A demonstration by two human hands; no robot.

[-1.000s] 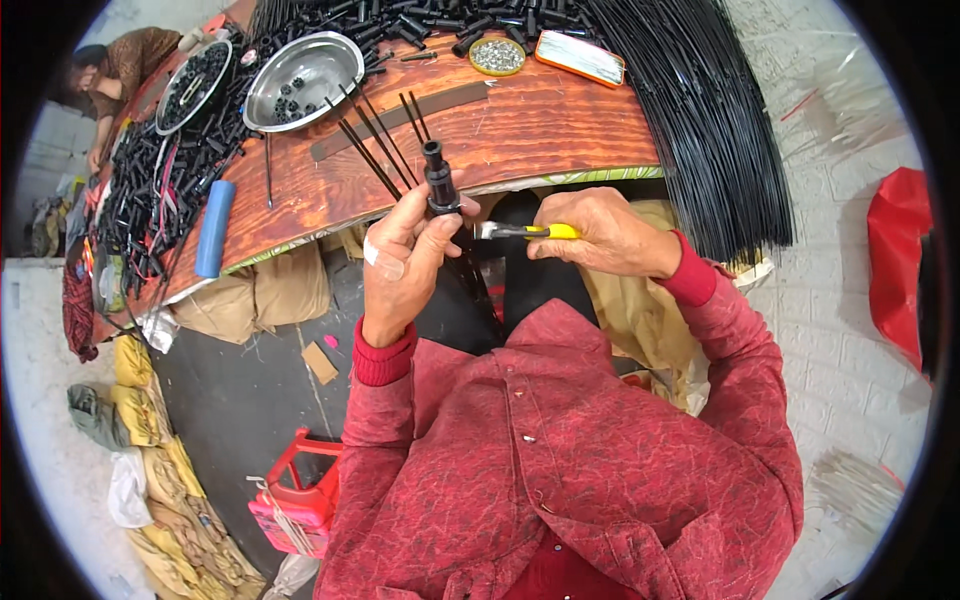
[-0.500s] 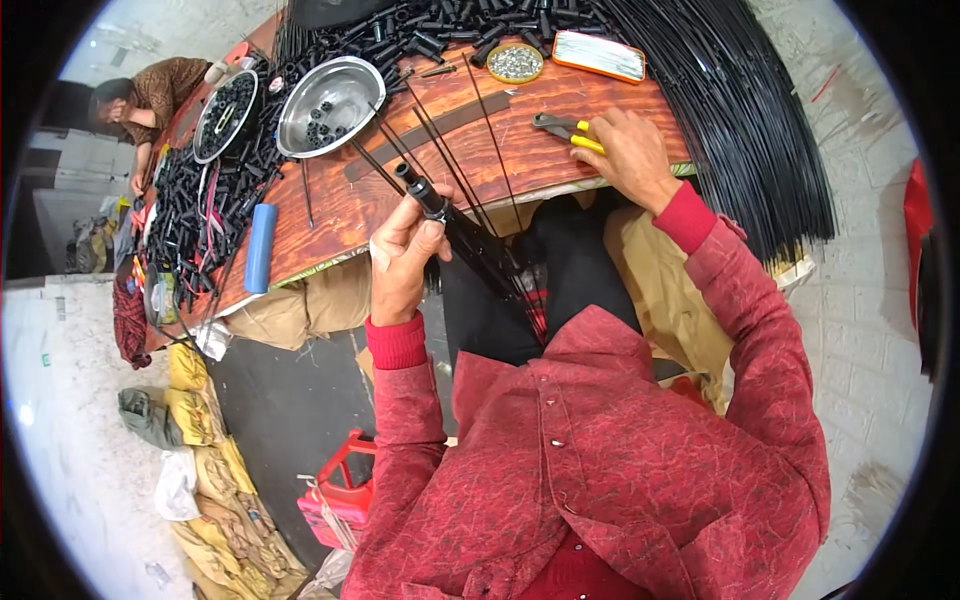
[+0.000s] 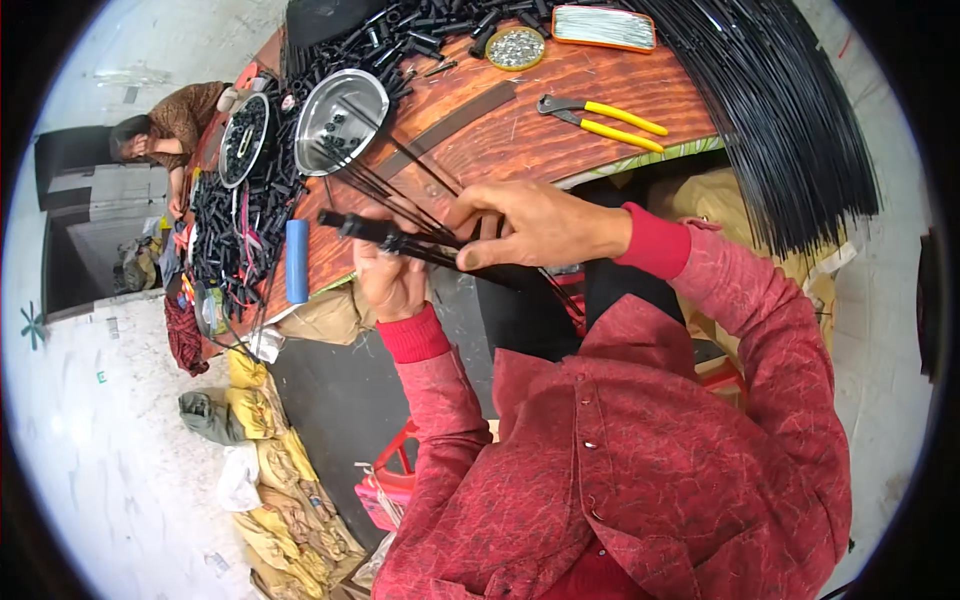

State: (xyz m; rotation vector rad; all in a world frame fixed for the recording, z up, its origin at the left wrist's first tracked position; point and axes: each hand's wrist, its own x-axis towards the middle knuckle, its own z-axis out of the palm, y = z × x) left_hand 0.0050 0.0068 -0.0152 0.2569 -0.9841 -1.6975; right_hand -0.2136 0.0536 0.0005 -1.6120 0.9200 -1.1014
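Observation:
A black umbrella frame (image 3: pixel 368 229), with a tubular end and several thin ribs (image 3: pixel 375 180) fanning out, lies slanted before me over my lap. My left hand (image 3: pixel 390 280) is closed around it just below the tubular end. My right hand (image 3: pixel 545 225) is closed on the frame from the other side, thumb along the shaft and fingers curled over the ribs; its fingertips are partly hidden. On the table beyond the right hand rest pincers (image 3: pixel 562 107) with yellow handles.
The wooden table (image 3: pixel 465 140) carries a metal bowl (image 3: pixel 372 100) with small black parts, a round dish of metal bits (image 3: pixel 515 47), a tray of pins (image 3: pixel 603 28), a blue cylinder (image 3: pixel 297 262) and piled black tubes. Black rods (image 3: pixel 775 120) hang off the right edge. Another person (image 3: pixel 190 115) leans at far left.
My right hand has let go of the pincers, leaving them on the table, and has come left onto the umbrella frame. The frame has tipped from upright toward the left. The view has shifted slightly.

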